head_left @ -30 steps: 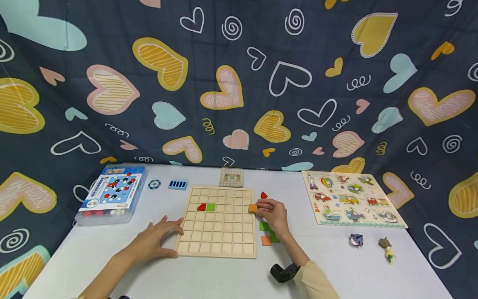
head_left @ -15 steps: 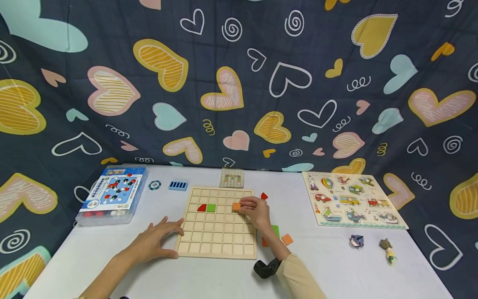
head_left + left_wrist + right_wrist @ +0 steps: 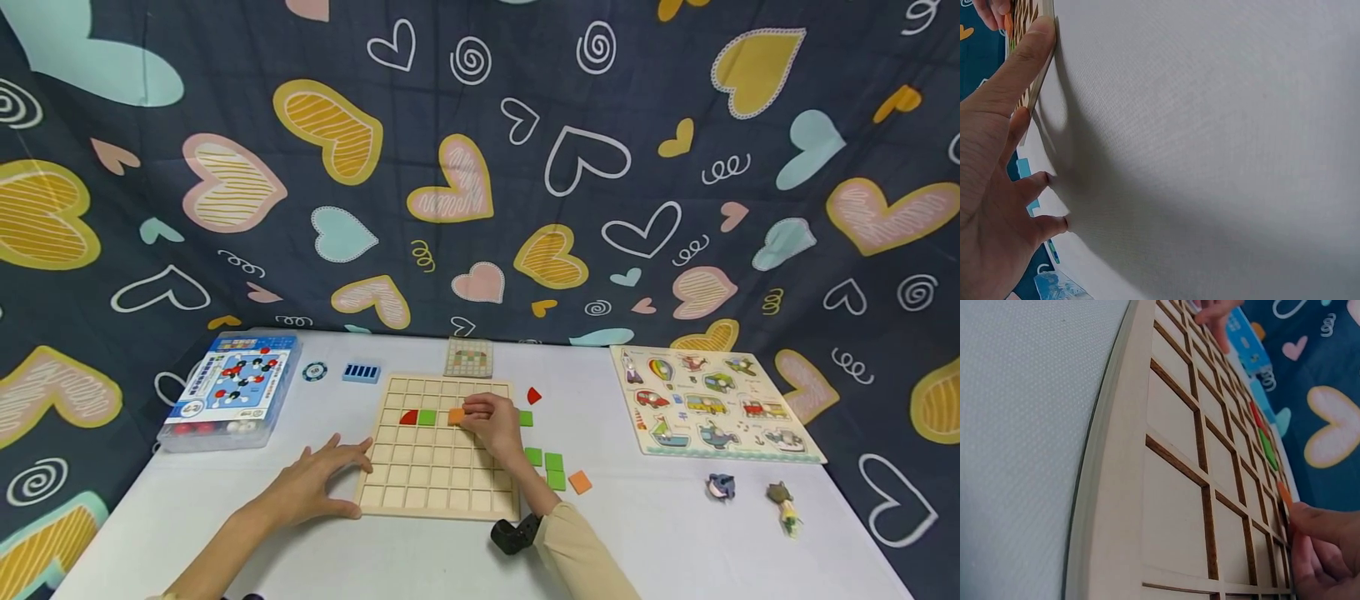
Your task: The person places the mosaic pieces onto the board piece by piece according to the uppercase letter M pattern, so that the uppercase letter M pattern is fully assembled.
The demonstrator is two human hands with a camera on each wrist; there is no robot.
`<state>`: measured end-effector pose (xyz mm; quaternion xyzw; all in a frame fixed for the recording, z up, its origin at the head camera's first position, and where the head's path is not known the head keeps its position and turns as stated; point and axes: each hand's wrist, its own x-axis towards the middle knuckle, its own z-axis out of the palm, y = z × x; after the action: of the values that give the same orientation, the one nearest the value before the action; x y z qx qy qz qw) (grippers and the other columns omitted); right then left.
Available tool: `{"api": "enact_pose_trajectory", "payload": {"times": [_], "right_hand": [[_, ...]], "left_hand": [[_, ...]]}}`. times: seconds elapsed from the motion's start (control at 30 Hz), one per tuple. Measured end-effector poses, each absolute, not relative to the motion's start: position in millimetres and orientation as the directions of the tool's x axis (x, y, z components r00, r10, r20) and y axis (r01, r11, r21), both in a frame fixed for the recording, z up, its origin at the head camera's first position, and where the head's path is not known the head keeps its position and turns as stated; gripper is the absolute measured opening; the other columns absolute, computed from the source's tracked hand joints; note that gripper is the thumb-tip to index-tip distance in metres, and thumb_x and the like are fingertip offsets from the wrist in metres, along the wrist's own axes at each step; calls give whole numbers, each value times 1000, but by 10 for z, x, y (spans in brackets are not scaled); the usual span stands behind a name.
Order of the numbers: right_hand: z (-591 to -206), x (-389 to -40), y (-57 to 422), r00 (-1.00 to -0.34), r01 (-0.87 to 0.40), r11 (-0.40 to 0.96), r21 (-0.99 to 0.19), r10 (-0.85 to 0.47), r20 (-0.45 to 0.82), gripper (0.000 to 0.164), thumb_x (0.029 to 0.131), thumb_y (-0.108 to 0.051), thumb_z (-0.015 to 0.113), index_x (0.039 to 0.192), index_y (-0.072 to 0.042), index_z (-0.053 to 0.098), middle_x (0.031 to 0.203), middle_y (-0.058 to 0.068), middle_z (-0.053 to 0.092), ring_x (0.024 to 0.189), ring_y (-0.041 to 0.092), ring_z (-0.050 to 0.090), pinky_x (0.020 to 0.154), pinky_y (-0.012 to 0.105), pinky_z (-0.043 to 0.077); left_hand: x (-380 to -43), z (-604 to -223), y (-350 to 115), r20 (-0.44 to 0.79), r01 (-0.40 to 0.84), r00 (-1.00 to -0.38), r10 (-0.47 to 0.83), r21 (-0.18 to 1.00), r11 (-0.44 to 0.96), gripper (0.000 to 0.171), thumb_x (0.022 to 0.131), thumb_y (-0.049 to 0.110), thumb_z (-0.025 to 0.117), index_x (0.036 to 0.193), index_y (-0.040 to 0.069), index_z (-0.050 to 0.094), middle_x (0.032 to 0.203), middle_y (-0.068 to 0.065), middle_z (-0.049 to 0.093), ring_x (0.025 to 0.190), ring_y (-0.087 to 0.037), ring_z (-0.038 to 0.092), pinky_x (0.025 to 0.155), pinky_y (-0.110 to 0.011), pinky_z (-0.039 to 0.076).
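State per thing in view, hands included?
Grid board: flat, partly filled
Left hand: touching board's left edge
Orange square: held at board, unreleased
Right hand: pinching orange square
Red piece: in a cell
Green square: in next cell
Loose tiles: on table, right of board
Plastic case: closed
Picture puzzle: on table

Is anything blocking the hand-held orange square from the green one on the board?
Nothing visible: the right hand pinches the orange square over the board, and only bare grid shows between it and the green square.
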<state>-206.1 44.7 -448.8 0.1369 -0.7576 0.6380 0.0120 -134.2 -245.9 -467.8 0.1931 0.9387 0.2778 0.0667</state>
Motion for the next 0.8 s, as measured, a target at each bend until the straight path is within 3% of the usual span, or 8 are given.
{"api": "enact_pose_trajectory", "payload": {"times": [0.37, 0.63, 0.8], "right_hand": [[-4644, -2147, 441, -953, -229, 117, -966, -227, 198, 26, 77, 22, 63, 102, 23, 58, 96, 41, 62, 88, 54, 62, 77, 51, 54], [-4888, -2285, 408, -958, -235, 169, -957, -208, 198, 26, 76, 15, 71, 102, 15, 64, 93, 29, 68, 83, 40, 68, 73, 31, 58], [-4872, -2291, 407, -962, -222, 201, -954, -202, 182, 27, 75, 13, 72, 101, 13, 65, 92, 25, 70, 81, 36, 69, 70, 25, 58]], "left_hand": [[-1341, -4688, -2464, -19, 322, -918, 396, 546, 773, 48, 64, 49, 80, 105, 35, 60, 145, -5, 46, 133, -51, 31, 97, -79, 15], [-1329, -4679, -2452, 0, 341, -913, 407, 548, 764, 49, 64, 48, 80, 106, 33, 60, 145, -6, 47, 132, -53, 32, 95, -80, 16], [-1329, -4684, -2450, 6, 342, -913, 407, 552, 760, 49, 64, 48, 80, 105, 33, 60, 144, -7, 47, 131, -53, 32, 95, -80, 16]]}}
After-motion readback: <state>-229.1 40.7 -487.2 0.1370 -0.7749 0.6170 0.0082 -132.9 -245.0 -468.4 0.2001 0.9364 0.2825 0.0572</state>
